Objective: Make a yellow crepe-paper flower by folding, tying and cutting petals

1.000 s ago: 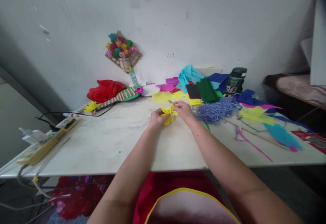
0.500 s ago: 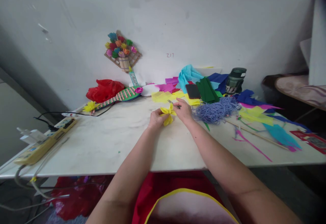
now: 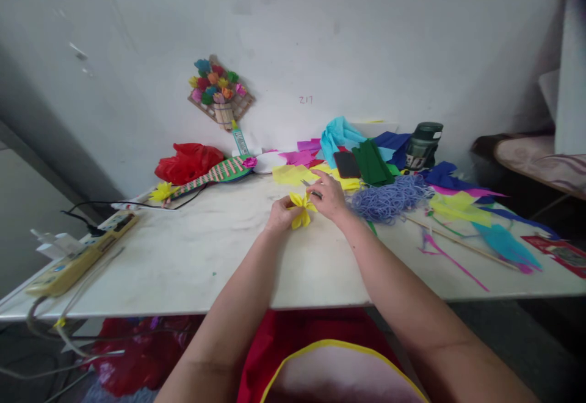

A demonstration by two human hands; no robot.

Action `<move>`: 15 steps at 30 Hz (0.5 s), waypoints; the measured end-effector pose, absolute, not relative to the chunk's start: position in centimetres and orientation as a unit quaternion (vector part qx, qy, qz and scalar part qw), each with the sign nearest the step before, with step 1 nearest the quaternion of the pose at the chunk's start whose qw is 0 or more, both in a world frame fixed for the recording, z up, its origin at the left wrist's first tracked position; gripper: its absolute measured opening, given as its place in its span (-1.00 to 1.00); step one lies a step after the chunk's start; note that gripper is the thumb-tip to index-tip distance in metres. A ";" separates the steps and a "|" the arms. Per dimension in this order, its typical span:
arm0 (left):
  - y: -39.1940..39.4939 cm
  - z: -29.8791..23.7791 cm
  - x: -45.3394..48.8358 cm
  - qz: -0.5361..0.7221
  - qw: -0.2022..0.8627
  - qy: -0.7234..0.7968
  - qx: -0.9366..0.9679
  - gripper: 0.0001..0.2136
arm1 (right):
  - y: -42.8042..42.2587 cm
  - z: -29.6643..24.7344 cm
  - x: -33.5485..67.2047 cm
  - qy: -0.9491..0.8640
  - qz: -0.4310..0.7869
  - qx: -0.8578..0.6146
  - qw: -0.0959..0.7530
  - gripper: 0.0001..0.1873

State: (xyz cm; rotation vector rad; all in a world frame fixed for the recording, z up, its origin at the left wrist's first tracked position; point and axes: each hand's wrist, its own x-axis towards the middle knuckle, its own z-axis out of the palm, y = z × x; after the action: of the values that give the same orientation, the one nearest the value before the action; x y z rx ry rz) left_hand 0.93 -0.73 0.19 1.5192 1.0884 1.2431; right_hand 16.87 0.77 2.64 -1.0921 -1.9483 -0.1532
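My left hand (image 3: 280, 215) pinches a yellow paper flower (image 3: 301, 218) by its left side, just above the white table. The flower's petals are spread out. Close by on the right, my right hand (image 3: 329, 198) is closed around small scissors (image 3: 306, 183); their metal tips poke out past the fingers and point up and away from me. The fingers of this hand come right up to the flower's right petals. Most of the scissors' handle is hidden in the palm.
Behind the hands lie yellow paper sheets (image 3: 293, 174), a phone (image 3: 347, 165) and green paper (image 3: 372, 163). Purple yarn (image 3: 389, 198) and a thin stick (image 3: 462, 242) are to the right. A decorated green paddle shape (image 3: 229, 170) and a power strip (image 3: 85, 256) are left.
My right hand has shifted slightly down and closer to the flower, and its index finger has lifted a little. The flower has tilted slightly in my left hand.
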 end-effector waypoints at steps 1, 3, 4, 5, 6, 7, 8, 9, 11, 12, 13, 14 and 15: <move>-0.7 0.2 0.9 0.496 0.435 0.437 0.611 -0.76 | 0.7 2.8 17.0 -0.800 -0.081 -0.426 0.416 -0.81; -0.7 0.1 0.9 0.489 0.436 0.441 0.614 -0.74 | 0.5 3.2 17.4 -0.828 -0.114 -0.399 0.377 -0.80; -0.7 0.1 0.9 0.485 0.436 0.442 0.616 -0.74 | 0.4 3.3 17.5 -0.838 -0.126 -0.389 0.361 -0.80; -0.7 0.1 0.9 0.483 0.434 0.442 0.619 -0.74 | 0.4 3.5 17.7 -0.846 -0.135 -0.381 0.349 -0.81; -0.7 0.1 0.9 0.482 0.432 0.440 0.622 -0.74 | 0.4 3.6 17.8 -0.850 -0.140 -0.377 0.340 -0.83; -0.7 0.1 1.0 0.483 0.430 0.438 0.624 -0.75 | 0.4 3.6 17.9 -0.853 -0.143 -0.375 0.334 -0.84; -0.7 0.1 1.0 0.484 0.428 0.437 0.626 -0.75 | 0.5 3.6 18.0 -0.853 -0.143 -0.376 0.332 -0.85; -0.7 0.1 1.0 0.483 0.427 0.439 0.626 -0.75 | 0.6 3.6 18.1 -0.853 -0.141 -0.377 0.332 -0.86; -0.7 0.1 1.0 0.478 0.430 0.449 0.620 -0.76 | 0.8 3.6 18.1 -0.851 -0.137 -0.380 0.334 -0.87; -0.7 0.2 1.0 0.475 0.434 0.456 0.615 -0.76 | 0.8 3.6 18.1 -0.850 -0.136 -0.382 0.335 -0.88; -0.7 0.2 1.0 0.472 0.437 0.464 0.609 -0.76 | 0.8 3.6 18.1 -0.849 -0.137 -0.384 0.335 -0.88; -0.7 0.2 1.0 0.471 0.441 0.471 0.602 -0.77 | 0.8 3.6 18.0 -0.849 -0.139 -0.386 0.333 -0.88; -0.7 0.2 1.0 0.471 0.444 0.478 0.594 -0.78 | 0.7 3.6 17.9 -0.848 -0.142 -0.389 0.330 -0.88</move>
State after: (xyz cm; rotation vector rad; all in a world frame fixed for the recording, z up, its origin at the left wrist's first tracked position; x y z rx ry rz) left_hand 0.97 -0.67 0.23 1.4715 1.1846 1.1670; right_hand 17.95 0.72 3.60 -1.0165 -2.2187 -0.3721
